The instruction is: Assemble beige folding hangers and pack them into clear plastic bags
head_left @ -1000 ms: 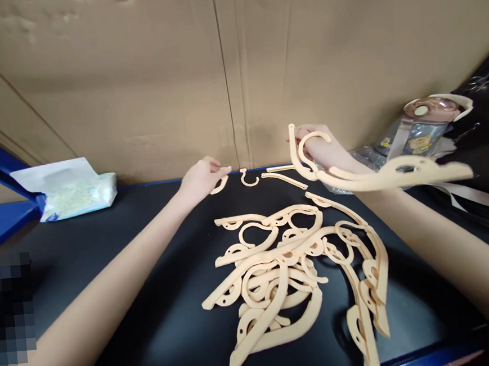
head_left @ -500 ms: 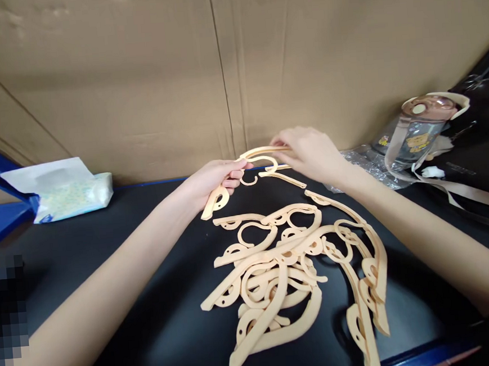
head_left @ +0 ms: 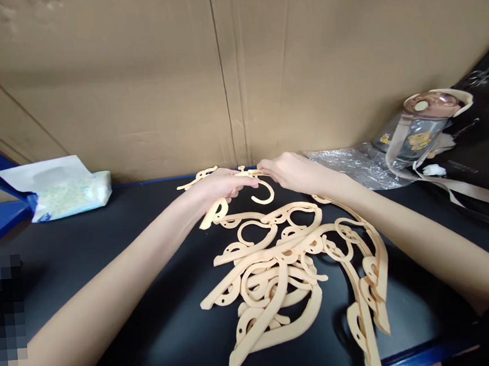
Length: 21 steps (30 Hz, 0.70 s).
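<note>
A cream folding clothes hanger (head_left: 213,212) is in my left hand (head_left: 219,185), whose fingers are wrapped round its body. One arm of the hanger sticks out below that hand, and a curved hook (head_left: 271,194) hangs between the two hands. My right hand (head_left: 288,170) is closed at the hanger's other side, its fingertips pinching a thin part by the hook. Just behind my left hand, another cream hanger part (head_left: 191,183) shows; whether it joins the held one I cannot tell. Closer to me lies a tangled pile of similar hangers (head_left: 254,255).
The black tabletop (head_left: 153,314) has a blue edge. At left stands a pack of tissues (head_left: 71,194). On the right are crumpled clear plastic (head_left: 353,166), a strapped water bottle (head_left: 422,129) and a black bag (head_left: 483,153). A cardboard wall (head_left: 156,88) closes off the back.
My right hand has come down and slightly left, closer to my left hand. The held hanger is lower, and a hook now hangs downward. Hanger parts now show behind my left hand.
</note>
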Each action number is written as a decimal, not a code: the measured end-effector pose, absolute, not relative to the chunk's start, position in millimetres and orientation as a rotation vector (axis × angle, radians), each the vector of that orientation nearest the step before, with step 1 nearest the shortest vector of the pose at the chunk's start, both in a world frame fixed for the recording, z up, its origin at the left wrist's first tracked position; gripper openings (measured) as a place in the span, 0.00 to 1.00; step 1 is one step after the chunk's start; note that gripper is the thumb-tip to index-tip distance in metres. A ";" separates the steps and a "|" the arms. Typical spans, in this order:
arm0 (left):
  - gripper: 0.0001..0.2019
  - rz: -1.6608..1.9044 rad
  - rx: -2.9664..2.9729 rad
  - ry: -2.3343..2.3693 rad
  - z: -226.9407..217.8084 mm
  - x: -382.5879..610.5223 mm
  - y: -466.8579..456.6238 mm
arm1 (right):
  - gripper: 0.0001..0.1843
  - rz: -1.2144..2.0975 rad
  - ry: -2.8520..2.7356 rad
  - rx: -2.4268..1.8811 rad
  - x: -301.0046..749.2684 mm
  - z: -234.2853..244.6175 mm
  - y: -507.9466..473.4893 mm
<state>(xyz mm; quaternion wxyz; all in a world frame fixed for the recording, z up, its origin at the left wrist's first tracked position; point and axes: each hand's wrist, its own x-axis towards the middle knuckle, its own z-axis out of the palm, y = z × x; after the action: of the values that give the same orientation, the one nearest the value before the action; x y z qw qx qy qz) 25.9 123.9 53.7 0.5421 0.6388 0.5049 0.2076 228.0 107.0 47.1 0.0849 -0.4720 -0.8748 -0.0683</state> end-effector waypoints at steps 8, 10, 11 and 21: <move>0.08 0.552 1.691 0.980 74.6 17.1 116.9 | 0.17 -0.231 -2.303 -1.702 269.5 32.3 138.7; 0.02 0.727 1.740 0.993 75.4 21.7 115.7 | 0.17 -0.196 -2.272 -1.716 272.5 24.9 142.2; 0.01 0.795 1.752 1.006 75.1 24.3 115.0 | 0.16 -0.171 -2.264 -1.708 271.7 22.0 142.9; 0.17 1.123 2.516 0.689 59.5 31.7 112.0 | 0.33 1.216 -2.018 -0.864 214.9 38.0 109.8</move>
<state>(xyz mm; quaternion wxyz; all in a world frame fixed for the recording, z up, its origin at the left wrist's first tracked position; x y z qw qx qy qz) 31.7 112.0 59.5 0.1503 0.8759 0.2398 0.3908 214.9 109.8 38.0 0.3109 -0.3271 -0.7643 0.4607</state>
